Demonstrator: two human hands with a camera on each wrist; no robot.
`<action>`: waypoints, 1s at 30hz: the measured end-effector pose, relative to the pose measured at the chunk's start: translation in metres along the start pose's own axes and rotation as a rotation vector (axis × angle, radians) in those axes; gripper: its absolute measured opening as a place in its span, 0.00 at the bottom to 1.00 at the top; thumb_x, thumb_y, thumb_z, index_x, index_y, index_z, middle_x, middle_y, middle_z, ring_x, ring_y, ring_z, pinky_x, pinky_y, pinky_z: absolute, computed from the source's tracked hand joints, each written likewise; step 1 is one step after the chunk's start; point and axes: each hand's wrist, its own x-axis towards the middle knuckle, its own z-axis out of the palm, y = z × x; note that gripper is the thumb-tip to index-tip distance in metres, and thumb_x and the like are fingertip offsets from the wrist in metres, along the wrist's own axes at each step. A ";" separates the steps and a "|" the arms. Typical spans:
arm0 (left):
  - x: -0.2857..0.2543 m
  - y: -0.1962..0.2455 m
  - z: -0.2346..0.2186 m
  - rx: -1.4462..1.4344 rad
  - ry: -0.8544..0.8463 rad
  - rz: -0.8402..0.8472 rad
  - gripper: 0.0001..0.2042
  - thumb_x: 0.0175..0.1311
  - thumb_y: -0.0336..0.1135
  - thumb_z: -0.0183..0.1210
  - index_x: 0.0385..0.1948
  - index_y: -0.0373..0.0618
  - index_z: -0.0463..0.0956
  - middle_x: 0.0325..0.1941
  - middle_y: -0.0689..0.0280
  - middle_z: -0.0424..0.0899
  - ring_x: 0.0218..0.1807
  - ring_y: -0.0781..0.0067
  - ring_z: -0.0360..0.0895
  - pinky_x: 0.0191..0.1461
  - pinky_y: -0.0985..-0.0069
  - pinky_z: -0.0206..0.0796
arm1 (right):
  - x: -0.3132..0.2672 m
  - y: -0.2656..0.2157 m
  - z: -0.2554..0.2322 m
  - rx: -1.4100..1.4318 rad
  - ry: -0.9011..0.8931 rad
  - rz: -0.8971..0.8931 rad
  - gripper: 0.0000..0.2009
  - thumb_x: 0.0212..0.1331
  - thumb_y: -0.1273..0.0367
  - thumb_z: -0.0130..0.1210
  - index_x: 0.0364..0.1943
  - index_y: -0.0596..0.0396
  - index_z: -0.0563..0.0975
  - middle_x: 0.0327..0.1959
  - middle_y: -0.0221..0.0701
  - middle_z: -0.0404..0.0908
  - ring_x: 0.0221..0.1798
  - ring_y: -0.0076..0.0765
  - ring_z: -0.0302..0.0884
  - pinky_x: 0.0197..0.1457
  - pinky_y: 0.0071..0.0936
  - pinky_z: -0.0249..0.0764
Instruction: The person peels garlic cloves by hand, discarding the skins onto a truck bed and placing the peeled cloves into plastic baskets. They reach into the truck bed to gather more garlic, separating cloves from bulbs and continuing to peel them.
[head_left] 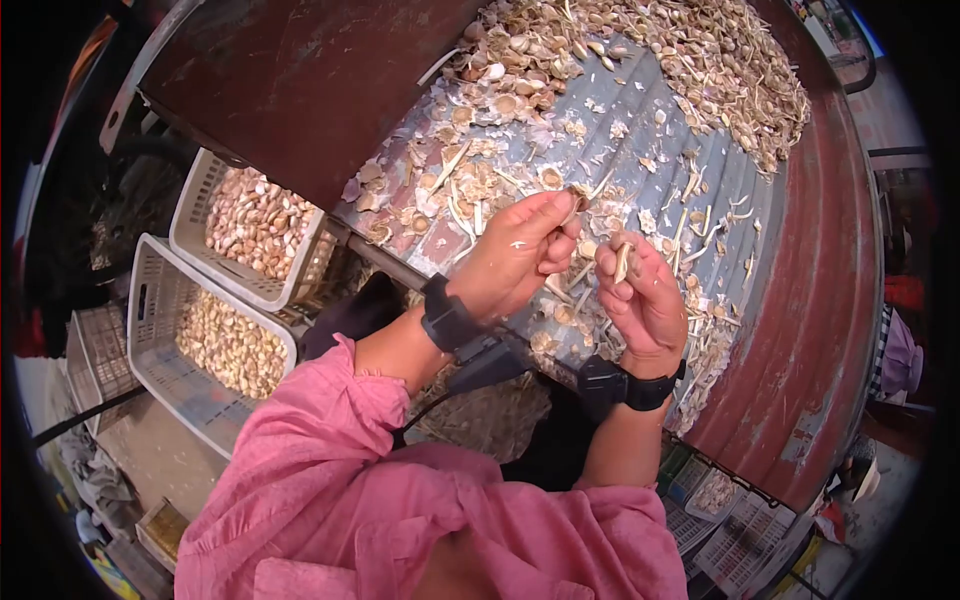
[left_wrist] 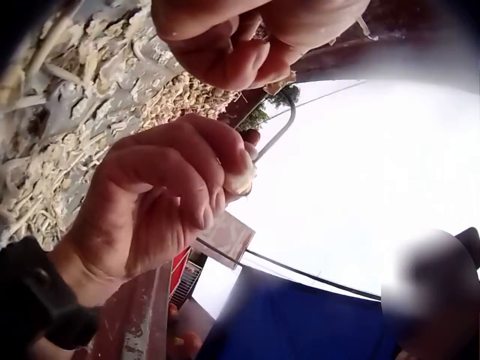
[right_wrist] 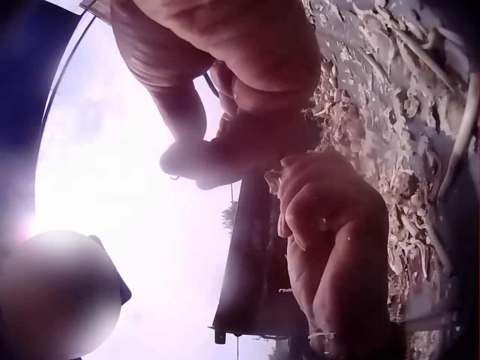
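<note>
Over the littered metal sheet, my left hand (head_left: 518,245) pinches a small brownish garlic piece (head_left: 579,193) between thumb and forefinger, partly covered by the fingers. Just to its right, my right hand (head_left: 643,295) holds a pale garlic clove (head_left: 623,262) between thumb and curled fingers. The left wrist view has the left hand (left_wrist: 247,37) at the top and the right hand (left_wrist: 161,191) below, the clove's whitish end (left_wrist: 238,181) showing at its fingertips. In the right wrist view, the left hand (right_wrist: 334,225) sits beneath the close right hand (right_wrist: 232,75), a papery bit at its fingertips.
Dry skins and stalks (head_left: 470,190) litter the corrugated metal sheet (head_left: 735,215). A large heap of garlic (head_left: 730,70) lies at the far side. On the left stand a crate (head_left: 187,205) of pinkish cloves and a crate (head_left: 150,330) of paler cloves. A dark red panel (head_left: 300,80) rises at upper left.
</note>
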 end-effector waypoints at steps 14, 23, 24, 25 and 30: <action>-0.007 -0.004 0.008 -0.129 -0.011 -0.286 0.08 0.63 0.36 0.42 0.35 0.42 0.66 0.22 0.74 0.65 0.17 0.91 0.52 0.17 0.92 0.46 | 0.004 0.010 0.029 -0.967 0.416 -0.525 0.12 0.51 0.66 0.54 0.36 0.59 0.71 0.23 0.26 0.68 0.21 0.18 0.60 0.23 0.12 0.58; -0.011 -0.006 0.012 -0.154 -0.102 -0.305 0.10 0.63 0.36 0.39 0.34 0.41 0.66 0.23 0.72 0.65 0.19 0.88 0.55 0.19 0.90 0.47 | 0.004 -0.006 0.009 -0.699 0.576 -0.239 0.13 0.56 0.68 0.48 0.42 0.63 0.70 0.17 0.20 0.67 0.17 0.10 0.57 0.19 0.11 0.53; -0.010 -0.005 0.010 -0.236 -0.029 -0.280 0.10 0.62 0.37 0.39 0.34 0.41 0.66 0.24 0.71 0.66 0.20 0.87 0.56 0.19 0.89 0.48 | 0.003 -0.006 -0.003 -0.706 0.564 -0.242 0.13 0.56 0.68 0.48 0.42 0.63 0.70 0.17 0.20 0.67 0.17 0.10 0.57 0.19 0.11 0.53; -0.006 -0.013 -0.006 -0.322 -0.055 -0.249 0.12 0.61 0.38 0.39 0.36 0.40 0.66 0.27 0.67 0.68 0.23 0.83 0.59 0.24 0.86 0.54 | 0.003 -0.009 -0.024 -0.892 0.691 -0.415 0.13 0.56 0.68 0.48 0.42 0.63 0.70 0.18 0.20 0.68 0.17 0.09 0.56 0.18 0.10 0.52; -0.008 -0.019 0.004 -0.337 0.139 -0.284 0.16 0.63 0.40 0.36 0.42 0.38 0.64 0.38 0.63 0.70 0.37 0.76 0.67 0.40 0.78 0.62 | 0.006 -0.001 0.051 -1.441 0.490 -0.481 0.12 0.52 0.70 0.51 0.40 0.61 0.72 0.26 0.30 0.72 0.27 0.21 0.67 0.29 0.17 0.63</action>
